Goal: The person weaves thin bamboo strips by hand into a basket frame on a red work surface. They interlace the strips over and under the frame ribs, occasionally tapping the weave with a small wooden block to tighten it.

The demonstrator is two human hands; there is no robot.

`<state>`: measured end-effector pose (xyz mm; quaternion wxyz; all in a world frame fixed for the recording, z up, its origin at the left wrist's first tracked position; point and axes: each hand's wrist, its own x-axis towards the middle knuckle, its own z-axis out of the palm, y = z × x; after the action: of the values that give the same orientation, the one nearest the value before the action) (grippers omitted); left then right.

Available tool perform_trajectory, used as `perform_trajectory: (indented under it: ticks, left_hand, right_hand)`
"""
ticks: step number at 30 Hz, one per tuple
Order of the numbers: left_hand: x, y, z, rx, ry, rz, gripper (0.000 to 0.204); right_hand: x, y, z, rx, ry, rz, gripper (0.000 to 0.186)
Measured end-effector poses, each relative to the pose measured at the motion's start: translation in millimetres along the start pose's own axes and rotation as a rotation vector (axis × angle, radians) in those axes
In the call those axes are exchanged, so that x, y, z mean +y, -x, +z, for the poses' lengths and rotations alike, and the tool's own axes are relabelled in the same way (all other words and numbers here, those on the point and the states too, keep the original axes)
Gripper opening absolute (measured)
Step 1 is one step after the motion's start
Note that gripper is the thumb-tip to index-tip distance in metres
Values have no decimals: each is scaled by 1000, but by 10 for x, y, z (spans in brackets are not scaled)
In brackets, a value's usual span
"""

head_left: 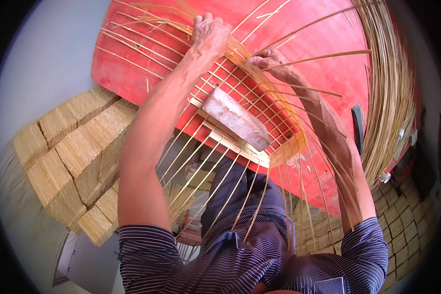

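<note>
A half-woven bamboo basket [245,90] with an open lattice lies on the red table, its loose strip ends fanning out on all sides. A pale, worn brick [236,118] rests on the lattice. My left hand [211,35] is closed at the basket's far edge, its fingers curled over the flat bamboo strips [237,53] there; its fingertips are hidden. Just right of it, my right hand [272,62] pinches the same band of strips between thumb and fingers at the far corner. Several upright strips stick out past my right wrist.
The red table [318,44] carries a long bundle of thin bamboo strips [389,93] along its right side. Near that bundle lies a dark flat blade-like tool [357,128]. Stacked bundles of cut bamboo pieces [78,147] stand left of the table, and more [402,220] lie at lower right.
</note>
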<state>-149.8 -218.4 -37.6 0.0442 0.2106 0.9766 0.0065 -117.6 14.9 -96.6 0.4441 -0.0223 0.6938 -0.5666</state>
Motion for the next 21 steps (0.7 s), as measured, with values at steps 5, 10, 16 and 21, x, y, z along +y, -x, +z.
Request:
perform_trajectory:
  ticks: [5, 10, 16, 21]
  left_hand:
    - [192, 201, -423, -220, -106, -1, 9]
    - [-180, 369, -184, -567, 504, -536, 49]
    - [-368, 537, 193, -74, 1851, -1196, 57]
    - [-408, 518, 186, -55, 1831, -788, 46]
  right_hand:
    - [-58, 31, -23, -34, 46, -52, 42]
    - [-102, 38, 190, -94, -34, -184, 28]
    - [62, -45, 310, -46, 154, -247, 27]
    - [-38, -23, 370, -26, 223, -243, 26]
